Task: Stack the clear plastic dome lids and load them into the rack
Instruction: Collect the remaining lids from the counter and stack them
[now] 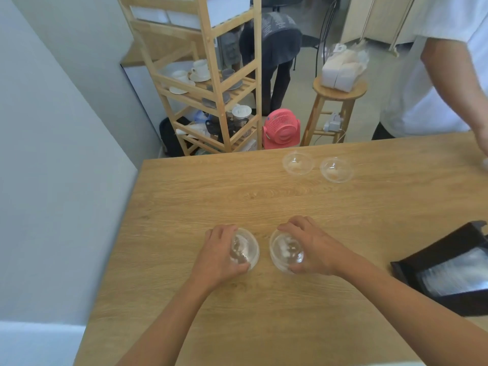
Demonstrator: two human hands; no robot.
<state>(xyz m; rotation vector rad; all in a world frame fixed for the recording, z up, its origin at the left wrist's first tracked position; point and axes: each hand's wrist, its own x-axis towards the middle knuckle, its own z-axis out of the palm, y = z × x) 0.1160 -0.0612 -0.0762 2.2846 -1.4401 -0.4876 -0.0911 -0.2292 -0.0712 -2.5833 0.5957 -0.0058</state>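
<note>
Two clear plastic dome lids sit side by side near the middle of the wooden table (184, 196). My left hand (220, 253) wraps the left dome lid (247, 248) from its left side. My right hand (310, 248) grips the right dome lid (282, 250) from its right side. Both lids rest on or just above the tabletop; I cannot tell which. Further back on the table lie two more clear dome lids, one (298, 163) beside the other (336, 169). A black rack (433, 262) with clear plastic inside stands at the table's right edge.
Another person in a white shirt (433, 83) stands at the table's far right, a hand reaching over its edge. Behind the table are a wooden shelf (211, 83) with cups, a pink fan (281, 128), a wooden stool (338, 93) and a grey wall on the left.
</note>
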